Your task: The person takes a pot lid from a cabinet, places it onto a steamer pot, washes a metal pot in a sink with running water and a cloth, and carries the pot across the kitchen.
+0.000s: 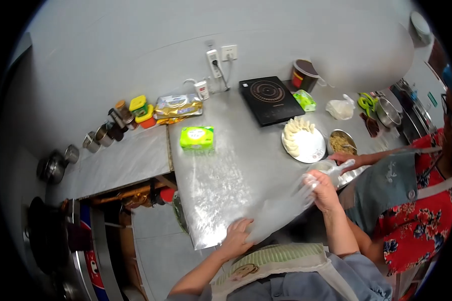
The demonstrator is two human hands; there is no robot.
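Observation:
A clear plastic bag (276, 214) stretches between my two hands above the front edge of the metal table. My right hand (326, 191) is closed in a fist around the bag's gathered end, with a bit of plastic sticking out past the fingers. At the other end my left hand (237, 239) has its fingers curled at the bag's edge, low by the table edge. Beyond my right hand are a white plate (310, 148) with dumplings (292, 135) set around its side and a metal bowl of filling (341, 144).
A co-worker in a red floral top (420, 215) and grey apron stands close at my right, a hand (342, 158) near the bowl. A black induction cooker (271, 100), a green tissue pack (197, 138) and a brown tub (304, 75) sit on the table (226, 173).

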